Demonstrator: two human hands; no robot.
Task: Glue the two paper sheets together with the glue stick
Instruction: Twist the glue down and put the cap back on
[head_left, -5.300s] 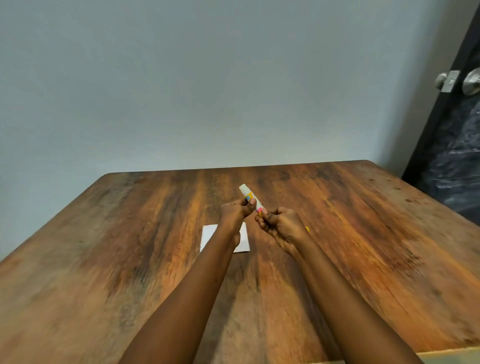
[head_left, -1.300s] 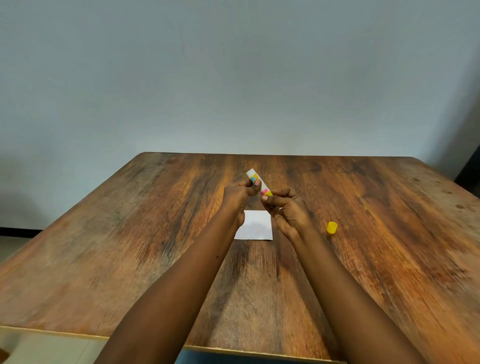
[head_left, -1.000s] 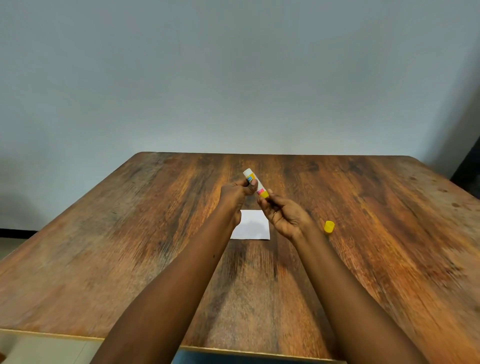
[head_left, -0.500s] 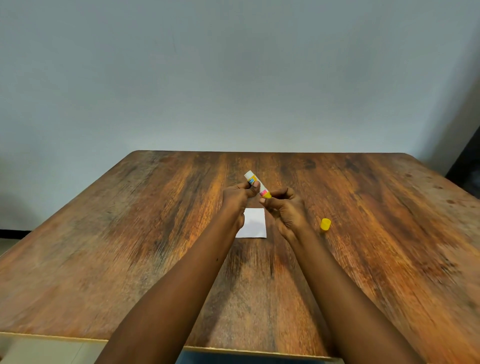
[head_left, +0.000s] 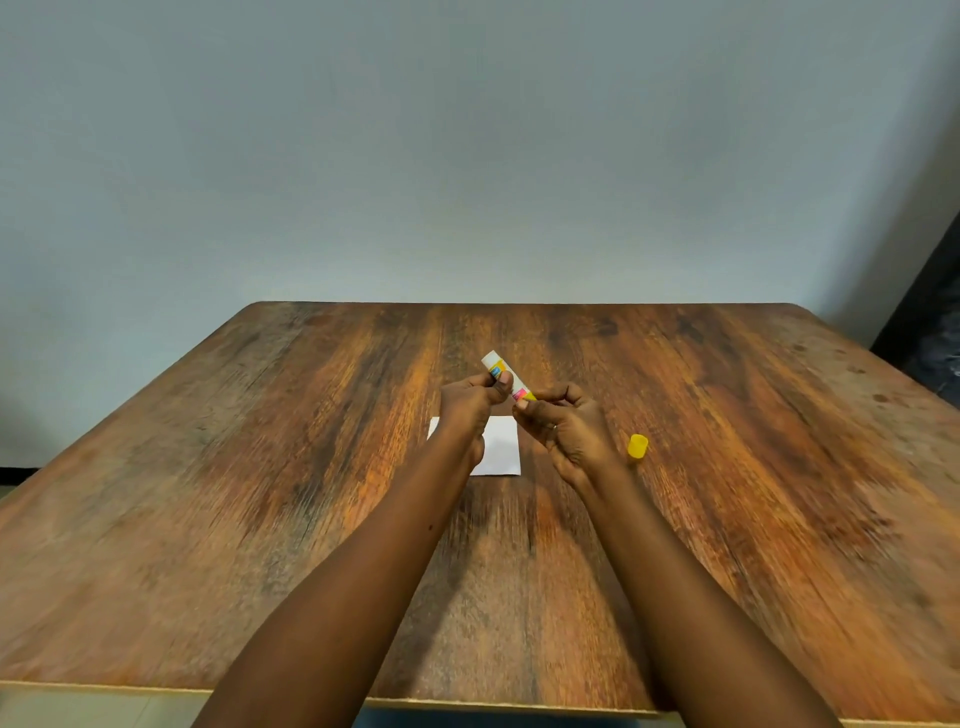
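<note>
Above the middle of the wooden table (head_left: 291, 467) I hold an uncapped white glue stick (head_left: 500, 372) with a coloured label, tilted with its white tip up and to the left. My left hand (head_left: 470, 402) grips its upper body. My right hand (head_left: 563, 426) pinches its yellow base end. Its yellow cap (head_left: 637, 446) lies on the table to the right of my right hand. White paper (head_left: 501, 444) lies flat under my hands, partly hidden by my left wrist; I cannot tell whether it is one sheet or two.
A plain grey wall rises behind the table's far edge. A dark door (head_left: 930, 332) shows at the far right. The table's near edge runs along the bottom of the view.
The cap, absent from the table 5.3 s ago, now lies to the right. Over the last second my right fingers shifted around the stick's base; the stick stayed in place.
</note>
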